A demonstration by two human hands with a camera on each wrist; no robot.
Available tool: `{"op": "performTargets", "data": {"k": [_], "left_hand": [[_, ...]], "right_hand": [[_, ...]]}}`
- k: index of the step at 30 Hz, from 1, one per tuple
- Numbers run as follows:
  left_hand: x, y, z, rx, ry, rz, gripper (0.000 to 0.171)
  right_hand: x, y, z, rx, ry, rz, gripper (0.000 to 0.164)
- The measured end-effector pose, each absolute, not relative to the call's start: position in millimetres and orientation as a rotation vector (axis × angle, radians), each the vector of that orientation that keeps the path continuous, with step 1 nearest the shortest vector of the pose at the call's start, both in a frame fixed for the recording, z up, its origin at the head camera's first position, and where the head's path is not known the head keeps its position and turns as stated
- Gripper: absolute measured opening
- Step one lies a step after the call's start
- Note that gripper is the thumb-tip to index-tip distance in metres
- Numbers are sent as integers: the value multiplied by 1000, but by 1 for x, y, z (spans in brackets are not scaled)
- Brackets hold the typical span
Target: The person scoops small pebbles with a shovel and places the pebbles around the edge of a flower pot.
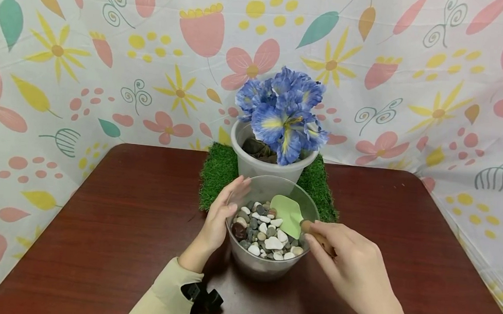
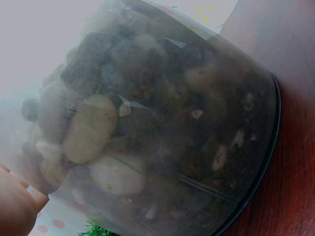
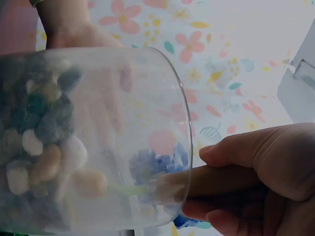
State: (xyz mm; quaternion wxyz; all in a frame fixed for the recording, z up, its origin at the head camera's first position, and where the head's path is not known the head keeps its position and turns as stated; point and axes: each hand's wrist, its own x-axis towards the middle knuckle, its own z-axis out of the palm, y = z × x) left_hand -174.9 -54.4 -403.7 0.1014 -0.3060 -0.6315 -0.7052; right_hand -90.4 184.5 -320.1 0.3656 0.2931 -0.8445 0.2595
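Observation:
A clear round container (image 1: 265, 270) holding white, grey and brown pebbles (image 1: 268, 231) stands on the table in front of the flowerpot. My left hand (image 1: 218, 218) rests against its left side, fingers fairly straight along the wall near the rim. With my right hand (image 1: 353, 261) I grip the wooden handle (image 1: 322, 240) of a small trowel. The trowel's pale green blade (image 1: 287, 215) lies inside the container, over the pebbles at the back right. In the right wrist view, the handle (image 3: 221, 182) crosses the rim between thumb and fingers. Darker material shows low through the wall (image 2: 162, 123) in the left wrist view.
Behind the container, a white pot (image 1: 270, 170) with blue iris-like flowers (image 1: 285, 110) stands on a green artificial grass mat (image 1: 217, 174). The dark red-brown table (image 1: 143, 208) reaches a floral curtain (image 1: 153, 62) at the back.

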Motion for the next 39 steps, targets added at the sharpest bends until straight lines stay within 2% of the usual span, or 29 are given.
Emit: {"op": "performTargets", "data": {"k": [13, 20, 39], "left_hand": [[-176, -52, -404, -906, -1872, -2109, 61], [-176, -54, -404, -920, -1852, -2085, 59], [-176, -56, -403, -942, -1844, -2093, 58]], "right_hand": [[-86, 181, -320, 760, -2132, 676, 37], [-82, 173, -321, 854, -2090, 725, 31], [-95, 164, -332, 821, -2043, 846, 34]]}}
